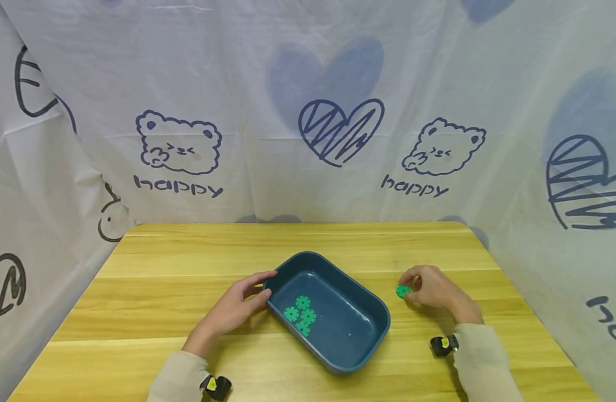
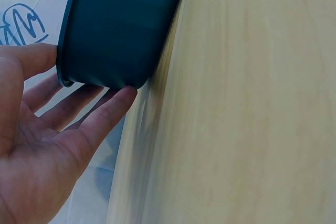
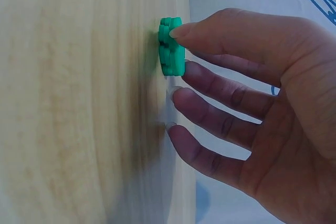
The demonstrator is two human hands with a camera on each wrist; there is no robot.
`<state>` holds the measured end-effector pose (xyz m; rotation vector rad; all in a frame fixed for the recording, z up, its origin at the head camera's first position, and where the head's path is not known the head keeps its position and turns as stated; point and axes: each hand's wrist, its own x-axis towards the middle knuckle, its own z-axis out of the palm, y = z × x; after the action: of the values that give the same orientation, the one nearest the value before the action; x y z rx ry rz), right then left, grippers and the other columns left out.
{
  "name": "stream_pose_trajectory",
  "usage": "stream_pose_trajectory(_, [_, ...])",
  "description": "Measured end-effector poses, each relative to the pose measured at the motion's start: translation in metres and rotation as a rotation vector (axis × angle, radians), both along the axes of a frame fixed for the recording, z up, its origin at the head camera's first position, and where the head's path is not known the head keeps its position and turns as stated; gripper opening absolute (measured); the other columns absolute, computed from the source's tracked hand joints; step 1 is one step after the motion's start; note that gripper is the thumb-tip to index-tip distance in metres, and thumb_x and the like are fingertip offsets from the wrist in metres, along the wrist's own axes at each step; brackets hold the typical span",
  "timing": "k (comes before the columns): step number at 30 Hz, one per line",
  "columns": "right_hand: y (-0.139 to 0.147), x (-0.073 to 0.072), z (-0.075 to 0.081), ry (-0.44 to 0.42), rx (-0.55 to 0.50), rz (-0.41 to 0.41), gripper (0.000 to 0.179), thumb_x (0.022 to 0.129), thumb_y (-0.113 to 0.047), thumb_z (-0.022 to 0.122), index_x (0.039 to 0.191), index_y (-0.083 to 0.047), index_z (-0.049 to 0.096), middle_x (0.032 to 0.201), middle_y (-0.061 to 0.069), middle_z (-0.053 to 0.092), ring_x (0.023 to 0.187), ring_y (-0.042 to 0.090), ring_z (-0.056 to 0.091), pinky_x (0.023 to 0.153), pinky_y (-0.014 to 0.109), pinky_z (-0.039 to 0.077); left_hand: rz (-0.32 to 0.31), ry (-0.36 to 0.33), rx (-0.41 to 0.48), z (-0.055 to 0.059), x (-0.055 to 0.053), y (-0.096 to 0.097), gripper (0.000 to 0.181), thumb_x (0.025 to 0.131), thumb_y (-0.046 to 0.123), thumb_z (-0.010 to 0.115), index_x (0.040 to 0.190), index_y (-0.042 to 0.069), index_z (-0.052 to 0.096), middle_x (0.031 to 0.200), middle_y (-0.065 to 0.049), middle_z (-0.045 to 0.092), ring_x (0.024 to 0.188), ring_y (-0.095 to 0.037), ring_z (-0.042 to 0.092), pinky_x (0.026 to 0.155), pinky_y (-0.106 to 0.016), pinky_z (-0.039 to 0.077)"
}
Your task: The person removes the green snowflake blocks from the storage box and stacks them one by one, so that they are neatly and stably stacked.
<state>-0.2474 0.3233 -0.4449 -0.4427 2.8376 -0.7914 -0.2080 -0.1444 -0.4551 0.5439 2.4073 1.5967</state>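
A dark blue rectangular plastic box (image 1: 348, 340) stands at an angle on the table. Thumb and fingers of my left hand (image 1: 234, 307) hold its left corner; in the left wrist view the thumb is at the rim and the fingers lie along the outer wall (image 2: 121, 30). Several green interlocking discs (image 1: 308, 316) with notched edges lie flat inside, near the left end. To the right of the box, my right hand (image 1: 433, 287) pinches green interlocking discs (image 3: 172, 48) close over the table, two layers showing stacked. Its other fingers are loosely bent, fingertips near the wood.
The wooden table (image 1: 162, 301) has a light grain. White cloth (image 1: 257, 184) printed with bears and hearts hangs behind it and along both sides. A small black device sits at each wrist, by the beige sleeves (image 1: 179, 377).
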Motion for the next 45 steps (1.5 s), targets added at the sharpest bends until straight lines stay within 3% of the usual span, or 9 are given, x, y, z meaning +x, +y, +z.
stream_pose_trajectory(7, [0.0015,-0.0004,-0.002,-0.005,-0.008,0.016,0.026,0.08,-0.006,0.084,0.105,-0.004,0.076,0.098,0.007,0.074,0.083,0.016,0.063,0.073,0.03,0.055,-0.003,0.014,0.007,-0.002,-0.0016,0.0001,0.047,0.107,0.027,0.057,0.151,0.011,0.052,0.158,-0.02,0.048,0.138,-0.042,0.055,0.109,-0.044,0.05])
stream_pose_trajectory(16, [0.0025,-0.0011,-0.0005,-0.002,-0.017,0.04,0.029,0.075,0.0,0.082,0.103,-0.003,0.076,0.095,0.007,0.074,0.081,0.016,0.064,0.072,0.027,0.056,-0.002,0.008,0.018,-0.0018,-0.0016,0.0003,0.047,0.107,0.026,0.057,0.151,0.01,0.052,0.158,-0.021,0.047,0.138,-0.043,0.054,0.11,-0.048,0.05])
stream_pose_trajectory(26, [0.0044,-0.0004,0.0018,-0.003,-0.01,0.057,0.034,0.072,0.006,0.076,0.105,-0.003,0.076,0.096,0.007,0.073,0.079,0.016,0.059,0.069,0.026,0.051,-0.006,0.013,0.015,-0.0018,-0.0019,0.0004,0.047,0.107,0.027,0.057,0.151,0.011,0.052,0.157,-0.021,0.048,0.138,-0.042,0.056,0.108,-0.043,0.051])
stream_pose_trajectory(45, [0.0041,0.0003,-0.0009,-0.018,-0.033,0.047,0.032,0.074,0.005,0.079,0.105,-0.002,0.076,0.096,0.007,0.073,0.079,0.015,0.06,0.068,0.024,0.052,0.025,-0.032,0.009,-0.0008,-0.0005,0.0015,0.047,0.107,0.028,0.058,0.152,0.017,0.052,0.16,-0.015,0.047,0.14,-0.041,0.053,0.113,-0.052,0.048])
